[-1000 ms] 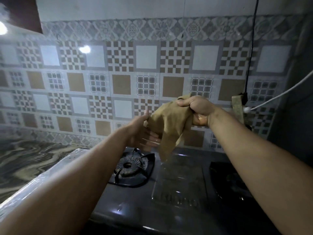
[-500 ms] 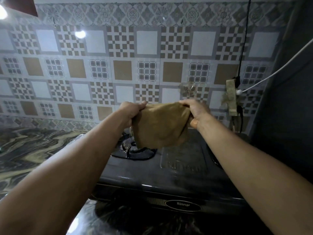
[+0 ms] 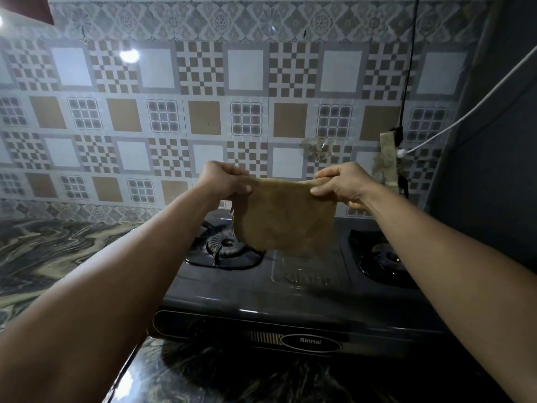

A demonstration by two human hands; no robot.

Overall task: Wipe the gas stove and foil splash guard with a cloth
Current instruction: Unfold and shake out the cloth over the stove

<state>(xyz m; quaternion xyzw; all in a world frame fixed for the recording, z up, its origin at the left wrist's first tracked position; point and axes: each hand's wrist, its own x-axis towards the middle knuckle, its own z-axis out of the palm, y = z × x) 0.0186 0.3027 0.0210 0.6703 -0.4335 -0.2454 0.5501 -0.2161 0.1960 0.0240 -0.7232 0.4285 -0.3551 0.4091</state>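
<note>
1. Cloth [image 3: 286, 216]: tan-brown, soft matte weave, roughly square, spread flat and hanging in the air above the middle of the stove, not touching it. Lower edge slightly ragged and wavy.
2. Left hand [image 3: 225, 178]: closed, pinching the cloth's top left corner.
3. Right hand [image 3: 340, 181]: closed, pinching the top right corner; top edge pulled taut between both hands.
4. Gas stove [image 3: 261, 295]: dark grey, glossy enamel-like top, two burners, sits on the bench. Oval badge on the front panel reads "Rinnai", with a ribbed strip just left of it.
5. Left burner [image 3: 225, 245]: round ribbed metal cap inside a black pan support; partly behind the cloth's lower left corner.
6. Right burner [image 3: 386, 260]: round, black, partly hidden by the right forearm.
7. Raised rectangular panel between the burners carries embossed writing, not readable.
8. Bench [image 3: 43, 257]: glossy, marbled swirl pattern in dark and cream.
9. Wall tiles [image 3: 203, 117]: shiny, checker, grid and plain squares in brown, white, grey.
10. White cable [image 3: 465, 112] and black cord [image 3: 406, 82] hang at the right.
</note>
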